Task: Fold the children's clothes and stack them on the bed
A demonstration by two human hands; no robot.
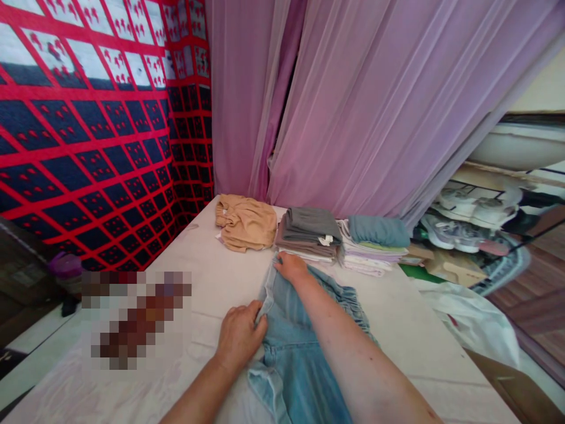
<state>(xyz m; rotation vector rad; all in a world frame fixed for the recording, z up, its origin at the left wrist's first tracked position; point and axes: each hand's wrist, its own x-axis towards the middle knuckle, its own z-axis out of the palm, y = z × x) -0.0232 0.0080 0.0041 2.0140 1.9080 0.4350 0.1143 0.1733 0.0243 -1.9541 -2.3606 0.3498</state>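
Note:
Light-blue denim shorts (300,347) lie spread on the table, their gathered elastic waistband (353,303) towards the right. My left hand (241,330) pinches the pale hem of the farther leg on its near side. At the far corner of that same hem, my right hand (291,266) grips the cloth between thumb and fingers, its forearm crossing above the shorts. The other leg's opening (269,388) is nearer to me, with its hem folded loosely. Part of the shorts is hidden under my right forearm.
Along the table's (212,282) far edge lie tan folded trousers (247,221), a dark grey-brown clothes stack (309,227) and a stack topped with blue-grey cloth (377,231). A blurred-out patch (141,318) covers something at left. Purple curtains (353,106) hang behind; a shoe rack (472,218) stands right.

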